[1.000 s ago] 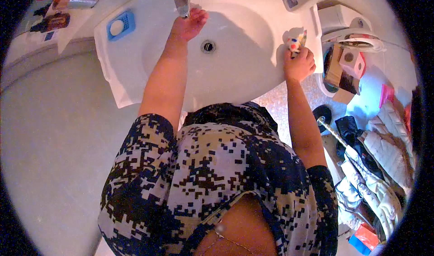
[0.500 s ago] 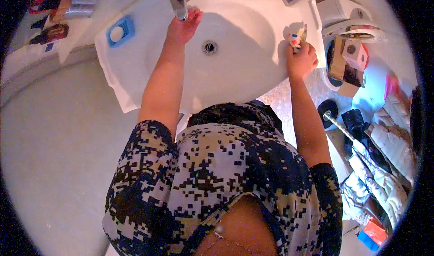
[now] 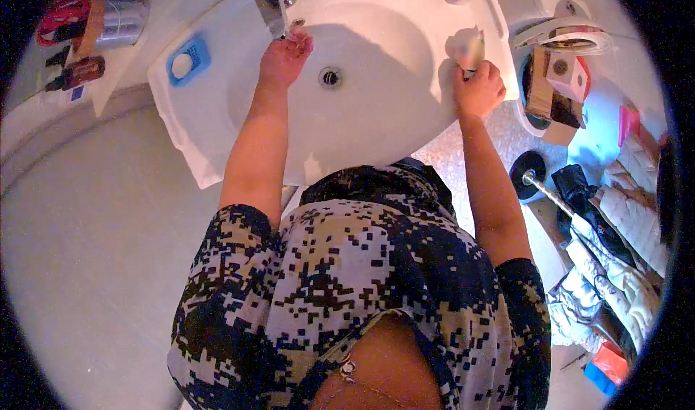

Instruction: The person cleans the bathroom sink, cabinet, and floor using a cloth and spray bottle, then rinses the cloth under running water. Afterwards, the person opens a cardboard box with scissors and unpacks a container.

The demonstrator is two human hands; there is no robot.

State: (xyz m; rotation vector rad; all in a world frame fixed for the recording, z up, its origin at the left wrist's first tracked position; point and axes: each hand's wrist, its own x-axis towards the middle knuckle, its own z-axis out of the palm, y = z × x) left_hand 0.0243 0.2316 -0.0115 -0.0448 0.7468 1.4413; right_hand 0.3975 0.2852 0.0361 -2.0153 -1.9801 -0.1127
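Observation:
My left hand [image 3: 287,56] is under the spout of the metal faucet [image 3: 269,10], palm up, with its fingers slightly curled and apart and nothing seen in it. Below and around it is the white sink [image 3: 376,113], with a round drain [image 3: 330,77] in the basin. At the sink's right side, my right hand [image 3: 479,91] has its fingers wrapped round a small multicoloured item [image 3: 472,52], which stands upright out of the grip and looks blurred.
A blue soap dish [image 3: 197,57] with white soap lies on the sink's left ledge. Bottles [image 3: 83,73] are at the upper left. Right of the sink are a cardboard box [image 3: 539,91], a pole with a black round base [image 3: 527,176] and piled clothes [image 3: 630,207].
The whole view has shifted a little. My left hand remains under the faucet, its fingers more curled. My right hand still holds the multicoloured item, which is now more blurred.

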